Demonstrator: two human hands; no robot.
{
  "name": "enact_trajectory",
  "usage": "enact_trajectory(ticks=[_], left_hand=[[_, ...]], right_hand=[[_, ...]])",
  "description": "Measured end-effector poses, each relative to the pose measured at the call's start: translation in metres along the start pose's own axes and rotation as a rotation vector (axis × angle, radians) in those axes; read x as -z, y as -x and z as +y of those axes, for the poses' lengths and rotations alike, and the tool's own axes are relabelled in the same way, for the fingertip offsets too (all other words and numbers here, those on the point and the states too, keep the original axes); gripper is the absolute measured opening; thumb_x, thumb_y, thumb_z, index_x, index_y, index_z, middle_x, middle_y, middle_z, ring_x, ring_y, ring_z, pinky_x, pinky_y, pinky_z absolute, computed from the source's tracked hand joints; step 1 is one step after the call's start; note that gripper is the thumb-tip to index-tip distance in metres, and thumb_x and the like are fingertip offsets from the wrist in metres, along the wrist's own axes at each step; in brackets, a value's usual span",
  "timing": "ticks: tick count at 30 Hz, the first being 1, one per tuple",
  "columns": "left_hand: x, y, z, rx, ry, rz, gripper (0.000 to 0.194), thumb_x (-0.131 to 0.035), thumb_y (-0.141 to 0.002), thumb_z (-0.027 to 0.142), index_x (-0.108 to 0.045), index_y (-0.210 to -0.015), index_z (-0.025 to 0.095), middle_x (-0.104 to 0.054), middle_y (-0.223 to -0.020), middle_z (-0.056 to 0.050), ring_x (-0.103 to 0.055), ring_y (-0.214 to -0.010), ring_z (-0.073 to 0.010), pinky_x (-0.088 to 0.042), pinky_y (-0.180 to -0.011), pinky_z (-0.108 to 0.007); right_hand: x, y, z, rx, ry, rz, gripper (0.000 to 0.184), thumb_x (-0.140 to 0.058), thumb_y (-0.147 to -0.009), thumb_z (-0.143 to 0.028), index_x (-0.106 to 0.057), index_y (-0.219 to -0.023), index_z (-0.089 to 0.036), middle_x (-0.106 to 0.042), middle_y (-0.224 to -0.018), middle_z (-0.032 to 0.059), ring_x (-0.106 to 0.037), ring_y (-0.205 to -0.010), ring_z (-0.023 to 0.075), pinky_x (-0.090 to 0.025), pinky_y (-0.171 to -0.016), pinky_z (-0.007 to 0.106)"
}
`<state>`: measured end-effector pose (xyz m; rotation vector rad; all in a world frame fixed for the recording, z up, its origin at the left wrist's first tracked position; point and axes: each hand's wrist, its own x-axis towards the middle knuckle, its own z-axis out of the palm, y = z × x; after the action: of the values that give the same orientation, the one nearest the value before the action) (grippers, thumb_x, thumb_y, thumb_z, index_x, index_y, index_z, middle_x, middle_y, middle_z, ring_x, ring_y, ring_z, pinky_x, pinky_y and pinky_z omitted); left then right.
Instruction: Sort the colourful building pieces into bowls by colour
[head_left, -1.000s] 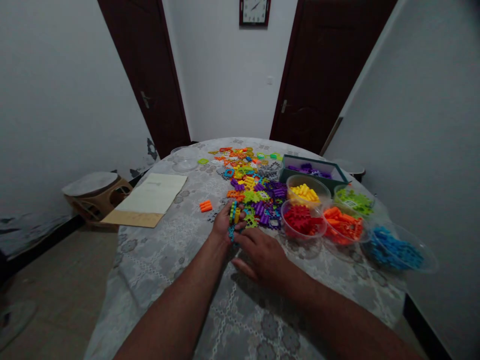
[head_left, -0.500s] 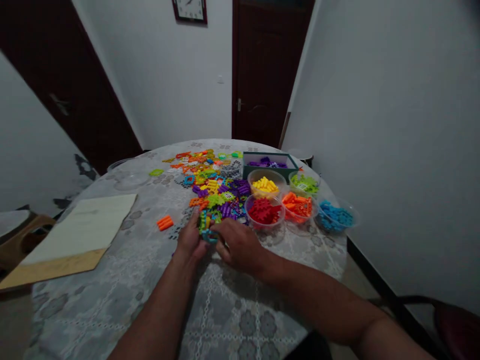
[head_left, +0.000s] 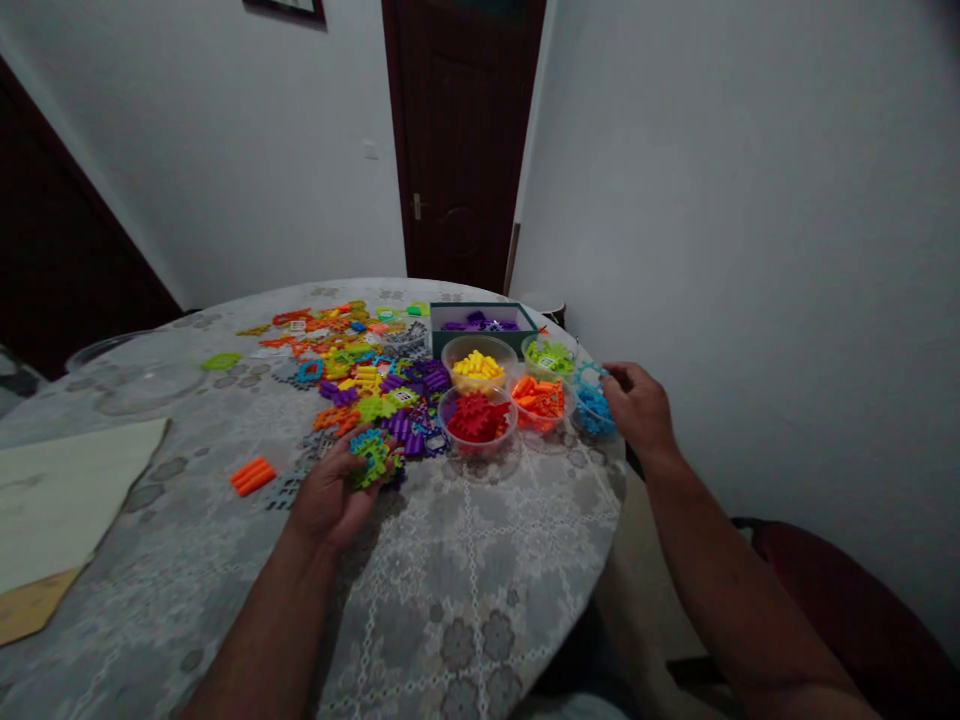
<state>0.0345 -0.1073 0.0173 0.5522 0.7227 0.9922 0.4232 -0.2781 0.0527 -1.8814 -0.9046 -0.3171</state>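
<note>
My left hand (head_left: 334,487) is closed around several green and blue toothed plastic pieces (head_left: 373,457) near the front of the loose pile. On the right, my right hand (head_left: 639,405) is over the clear bowl of blue pieces (head_left: 596,410). Its fingers pinch a light blue ring-shaped toothed piece (head_left: 590,374) at the bowl's rim. Close by stand a bowl of red gears (head_left: 474,416), a bowl of orange pieces (head_left: 538,397), a bowl of yellow pegs (head_left: 478,366) and a bowl of green pieces (head_left: 550,356).
A loose pile of mixed plastic pieces (head_left: 360,380) spreads over the patterned tablecloth (head_left: 420,580). Behind the bowls sits a dark green box (head_left: 484,340) with purple pieces. Orange pegs (head_left: 253,476) and a paper sheet (head_left: 75,490) lie left. A dark red chair (head_left: 847,590) stands right.
My right hand has left my left hand and moved right to the bowl of blue pieces, where it grips one. My left hand keeps its pieces. The view has turned right.
</note>
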Motion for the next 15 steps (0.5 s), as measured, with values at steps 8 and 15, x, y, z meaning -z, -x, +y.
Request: enact_trajectory(ticks=[8, 15], left_hand=[[-0.001, -0.002, -0.007, -0.005, -0.078, -0.124, 0.053, -0.068, -0.077, -0.006, -0.067, -0.123, 0.019, -0.079, -0.11, -0.012, -0.08, -0.093, -0.024, -0.07, -0.077, -0.035], [-0.002, 0.004, -0.011, 0.065, -0.079, -0.158, 0.048, -0.08, -0.077, -0.003, -0.062, -0.117, 0.017, -0.077, -0.112, -0.013, -0.08, -0.093, -0.0245, -0.069, -0.074, -0.032]], right_hand=[[0.005, 0.001, 0.027, -0.006, 0.25, -0.056, 0.037, -0.054, -0.09, -0.038, -0.078, -0.108, -0.018, -0.081, -0.101, 0.0132, -0.074, -0.088, 0.0255, -0.055, -0.087, 0.038], [-0.012, 0.04, -0.031, 0.14, 0.047, -0.013, 0.033, -0.054, -0.097, -0.039, -0.077, -0.109, -0.02, -0.079, -0.107, 0.0112, -0.073, -0.093, 0.0254, -0.056, -0.089, 0.038]])
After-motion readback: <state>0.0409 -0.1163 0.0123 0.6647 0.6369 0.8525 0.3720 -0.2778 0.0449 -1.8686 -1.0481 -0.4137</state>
